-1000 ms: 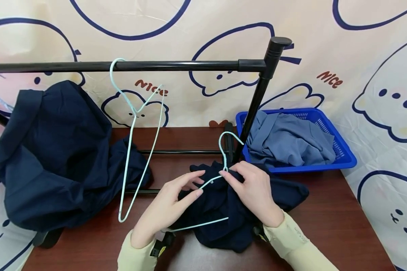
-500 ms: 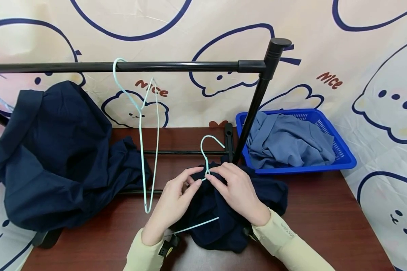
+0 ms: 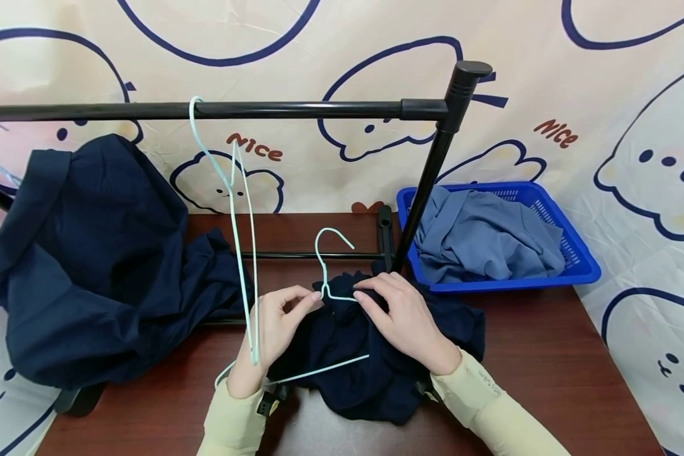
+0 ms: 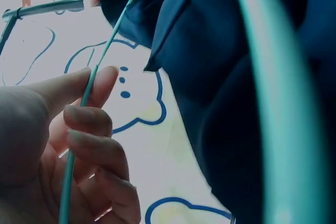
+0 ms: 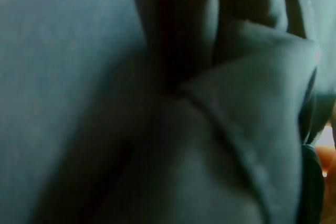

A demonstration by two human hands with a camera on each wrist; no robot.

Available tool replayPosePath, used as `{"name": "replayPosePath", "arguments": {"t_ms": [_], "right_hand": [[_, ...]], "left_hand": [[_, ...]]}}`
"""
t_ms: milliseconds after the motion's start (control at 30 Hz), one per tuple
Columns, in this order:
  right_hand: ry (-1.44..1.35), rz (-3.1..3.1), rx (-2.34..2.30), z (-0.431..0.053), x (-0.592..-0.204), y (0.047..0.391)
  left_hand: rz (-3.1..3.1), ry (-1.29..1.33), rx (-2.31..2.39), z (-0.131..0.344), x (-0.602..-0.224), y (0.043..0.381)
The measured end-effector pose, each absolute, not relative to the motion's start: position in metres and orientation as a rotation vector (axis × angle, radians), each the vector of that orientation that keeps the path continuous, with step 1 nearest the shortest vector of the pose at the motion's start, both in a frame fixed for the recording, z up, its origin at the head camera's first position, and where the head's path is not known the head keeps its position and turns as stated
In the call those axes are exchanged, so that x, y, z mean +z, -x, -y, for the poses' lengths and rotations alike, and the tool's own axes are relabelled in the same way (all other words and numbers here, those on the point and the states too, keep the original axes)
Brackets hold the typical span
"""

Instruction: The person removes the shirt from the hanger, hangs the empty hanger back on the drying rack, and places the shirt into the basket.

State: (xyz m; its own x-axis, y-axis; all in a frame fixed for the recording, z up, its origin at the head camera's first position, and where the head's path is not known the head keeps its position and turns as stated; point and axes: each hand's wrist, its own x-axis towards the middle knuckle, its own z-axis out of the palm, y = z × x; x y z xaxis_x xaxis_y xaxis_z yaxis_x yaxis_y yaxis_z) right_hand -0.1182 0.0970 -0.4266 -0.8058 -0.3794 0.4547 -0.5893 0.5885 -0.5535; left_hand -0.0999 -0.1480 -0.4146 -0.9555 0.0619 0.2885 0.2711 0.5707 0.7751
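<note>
A pale green wire hanger (image 3: 325,269) stands with its hook up, partly inside a bunched dark navy garment (image 3: 330,342). With thumb and index finger my left hand (image 3: 276,326) pinches the hanger's shoulder wire left of the neck; the left wrist view shows that hand (image 4: 89,129) on the thin wire. My right hand (image 3: 407,326) pinches the garment's edge where the hanger's right shoulder goes under the cloth. The hanger's lower bar crosses the garment's front. Cloth (image 5: 252,114) fills most of the right wrist view, hiding nearly all of that hand.
A second hanger (image 3: 236,221) dangles from the black rack bar (image 3: 296,111), overlapping my left hand in view. Another navy garment (image 3: 91,266) hangs at left. A blue basket (image 3: 581,269) with grey-blue cloth (image 3: 490,237) stands behind the rack post (image 3: 433,171) on the brown table (image 3: 553,380).
The held hanger has moved left with my left hand. My right hand has shifted from the hanger's neck to the garment's edge at its right shoulder. The dangling hanger has swung.
</note>
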Motion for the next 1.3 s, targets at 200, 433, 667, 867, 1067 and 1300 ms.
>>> {"name": "replayPosePath", "arguments": {"t_ms": [200, 433, 667, 867, 1067, 1300], "right_hand": [[-0.803, 2.538, 1.049, -0.101, -0.428, 0.122], [-0.804, 2.581, 1.027, -0.107, -0.428, 0.124], [-0.807, 2.645, 0.954, -0.116, -0.427, 0.127], [-0.789, 2.7, 0.903, -0.128, -0.423, 0.13], [-0.801, 2.728, 0.861, -0.136, -0.418, 0.132], [-0.806, 2.804, 0.806, -0.142, -0.415, 0.135]], "left_hand": [[2.627, 0.232, -1.221, 0.16, -0.415, 0.103], [2.694, 0.148, -1.221, 0.176, -0.422, 0.106], [2.73, 0.066, -1.176, 0.19, -0.423, 0.106], [2.763, -0.019, -1.128, 0.211, -0.419, 0.103], [2.732, -0.137, -1.111, 0.236, -0.414, 0.098], [2.474, -0.301, -1.057, 0.255, -0.408, 0.093]]}}
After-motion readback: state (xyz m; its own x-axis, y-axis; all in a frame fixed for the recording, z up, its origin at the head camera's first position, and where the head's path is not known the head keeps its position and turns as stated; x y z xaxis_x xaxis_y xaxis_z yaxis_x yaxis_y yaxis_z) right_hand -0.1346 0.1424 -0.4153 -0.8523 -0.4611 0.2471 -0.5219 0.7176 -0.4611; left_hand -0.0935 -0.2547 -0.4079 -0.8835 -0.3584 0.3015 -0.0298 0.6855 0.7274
